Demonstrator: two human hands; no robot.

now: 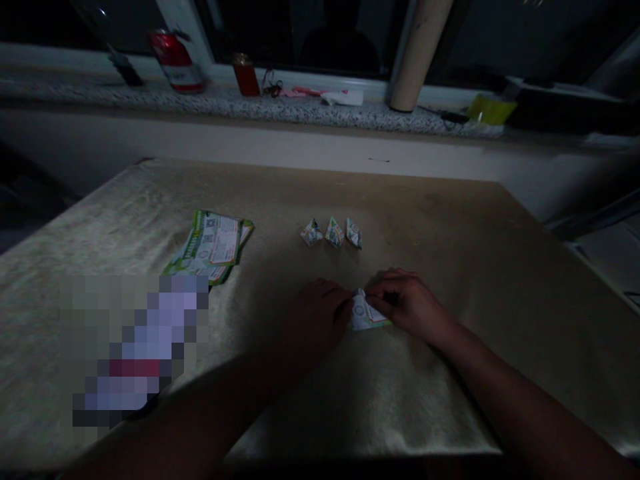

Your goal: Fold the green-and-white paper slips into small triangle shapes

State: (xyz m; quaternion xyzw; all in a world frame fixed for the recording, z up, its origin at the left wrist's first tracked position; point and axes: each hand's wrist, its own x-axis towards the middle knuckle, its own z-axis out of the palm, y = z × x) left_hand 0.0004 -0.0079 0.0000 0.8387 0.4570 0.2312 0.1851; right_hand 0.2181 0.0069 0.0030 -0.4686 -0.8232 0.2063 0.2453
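On the cloth-covered table (430, 220) lies a small folded printed paper (361, 315), white and green, with its top narrowing to a point. My left hand (323, 308) is closed on its left side, the fingertips partly lost in shadow. At its upper right, my right hand (407, 299) pinches the edge between thumb and forefinger. Beyond both hands stand three small folded paper boats in a row: a left one (311, 233), a middle one (335, 233) and a right one (354, 234).
A stack of green and white leaflets (215, 240) lies to the left, with a pixelated long object (150, 340) nearer me. Along the granite windowsill (295, 112) stand a red can (175, 61), a red jar (246, 75) and a thick wooden tube (419, 53).
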